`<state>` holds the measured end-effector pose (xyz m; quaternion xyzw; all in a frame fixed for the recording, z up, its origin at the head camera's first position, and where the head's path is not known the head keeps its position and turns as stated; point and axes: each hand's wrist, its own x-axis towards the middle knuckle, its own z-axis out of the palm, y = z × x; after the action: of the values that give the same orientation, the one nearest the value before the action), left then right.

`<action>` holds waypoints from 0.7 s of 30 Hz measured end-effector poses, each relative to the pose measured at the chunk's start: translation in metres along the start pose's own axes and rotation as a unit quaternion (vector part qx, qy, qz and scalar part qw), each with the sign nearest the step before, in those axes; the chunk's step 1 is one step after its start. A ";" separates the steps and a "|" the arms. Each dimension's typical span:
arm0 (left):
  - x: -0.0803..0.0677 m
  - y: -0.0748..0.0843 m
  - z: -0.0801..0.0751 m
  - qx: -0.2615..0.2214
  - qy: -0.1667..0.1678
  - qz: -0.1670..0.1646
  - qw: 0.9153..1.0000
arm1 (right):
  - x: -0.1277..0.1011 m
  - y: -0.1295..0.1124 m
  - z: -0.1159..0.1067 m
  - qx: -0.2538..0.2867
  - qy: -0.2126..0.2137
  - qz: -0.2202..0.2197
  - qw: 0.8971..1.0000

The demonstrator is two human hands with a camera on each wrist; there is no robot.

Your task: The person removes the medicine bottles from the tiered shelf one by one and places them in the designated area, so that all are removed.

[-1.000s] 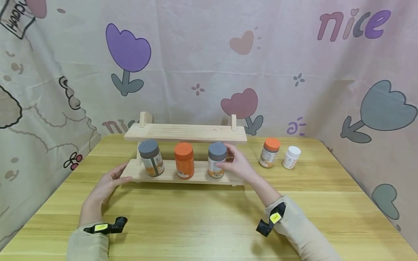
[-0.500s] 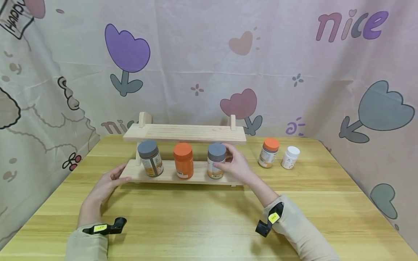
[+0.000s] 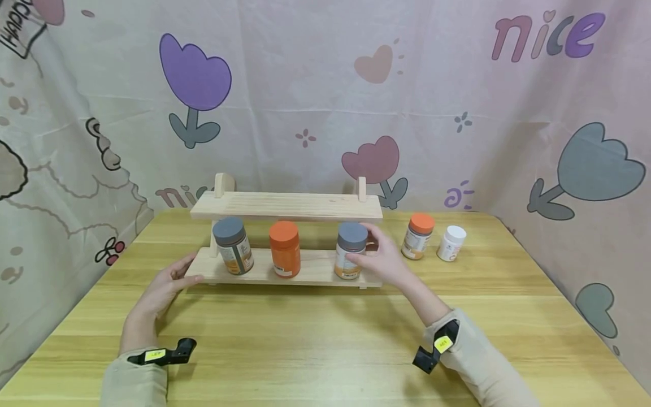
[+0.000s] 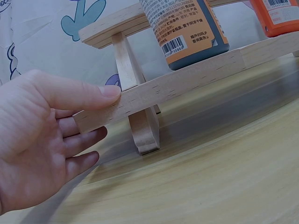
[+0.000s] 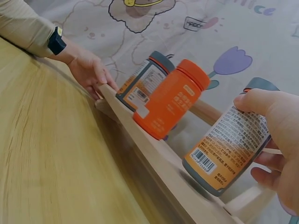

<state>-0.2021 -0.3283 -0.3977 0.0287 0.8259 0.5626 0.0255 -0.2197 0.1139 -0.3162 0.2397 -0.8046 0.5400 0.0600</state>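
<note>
A two-tier wooden shelf (image 3: 305,207) stands at the back of the table. On its lower board (image 3: 315,273) stand a grey-lidded bottle (image 3: 232,246) at the left, an orange bottle (image 3: 285,249) in the middle and a second grey-lidded bottle (image 3: 350,251) at the right. My right hand (image 3: 380,258) grips that right bottle (image 5: 232,149) from its right side, thumb near the lid. My left hand (image 3: 168,284) lies at the board's left end, its thumb (image 4: 105,92) against the board's edge (image 4: 187,80) and the other fingers straight below it. The top board is bare.
To the right of the shelf, on the table, stand an orange-lidded bottle (image 3: 418,236) and a small white bottle (image 3: 452,243). A patterned cloth backdrop (image 3: 325,102) closes in the back and both sides. Bare wooden tabletop (image 3: 305,339) lies in front of the shelf.
My right hand has slid the right grey-lidded bottle a little to the right along the lower board. The left hand has stayed at the board's left end.
</note>
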 end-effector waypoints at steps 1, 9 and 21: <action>0.000 0.000 0.000 0.000 0.000 0.000 1.000 | -0.001 0.000 -0.002 0.001 0.002 0.001 1.000; 0.000 0.000 -0.001 -0.008 0.000 0.001 1.000 | -0.002 0.037 -0.022 -0.004 0.024 -0.005 1.000; 0.002 -0.003 -0.002 -0.009 -0.003 -0.002 1.000 | -0.023 0.048 -0.063 -0.036 0.064 0.038 0.997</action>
<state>-0.2040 -0.3306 -0.3996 0.0282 0.8206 0.5701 0.0295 -0.2314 0.1925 -0.3383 0.1717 -0.8267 0.5266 0.0992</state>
